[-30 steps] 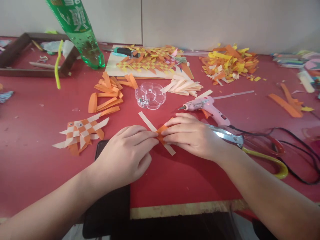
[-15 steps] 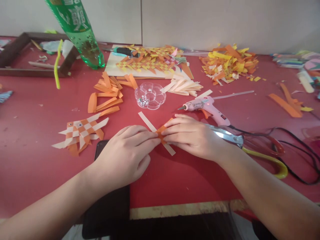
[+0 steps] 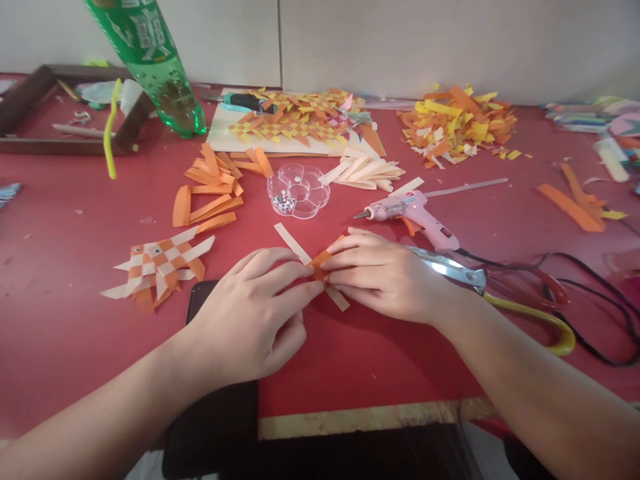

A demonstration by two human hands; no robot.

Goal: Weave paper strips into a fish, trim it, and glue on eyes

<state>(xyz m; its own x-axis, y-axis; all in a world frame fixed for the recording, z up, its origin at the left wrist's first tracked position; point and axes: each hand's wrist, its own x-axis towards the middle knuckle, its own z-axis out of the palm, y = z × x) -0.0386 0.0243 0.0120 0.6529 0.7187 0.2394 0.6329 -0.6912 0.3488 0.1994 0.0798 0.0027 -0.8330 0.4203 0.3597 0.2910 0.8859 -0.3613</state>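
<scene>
An orange paper strip [image 3: 320,262] lies across a cream paper strip [image 3: 290,241] on the red table in front of me. My left hand [image 3: 263,310] has its fingertips closed on the left end of the orange strip. From the other side, my right hand [image 3: 383,273] presses that same strip with its fingers together, hiding part of it. Both ends of the cream strip stick out beyond my fingers. To the left lies a woven orange-and-cream paper fish [image 3: 160,267] with small eyes.
A pink glue gun [image 3: 407,212] and scissors [image 3: 463,272] lie beside my right hand. Behind are a clear flower-shaped tray [image 3: 299,191], orange strips [image 3: 207,190], cream strips [image 3: 370,172] and a pile of paper scraps [image 3: 457,127]. A green bottle [image 3: 160,73] stands back left.
My left hand's fingers and thumb have shifted slightly to the right at the orange strip. The right hand and both strips stay nearly in place; the view has moved a little.
</scene>
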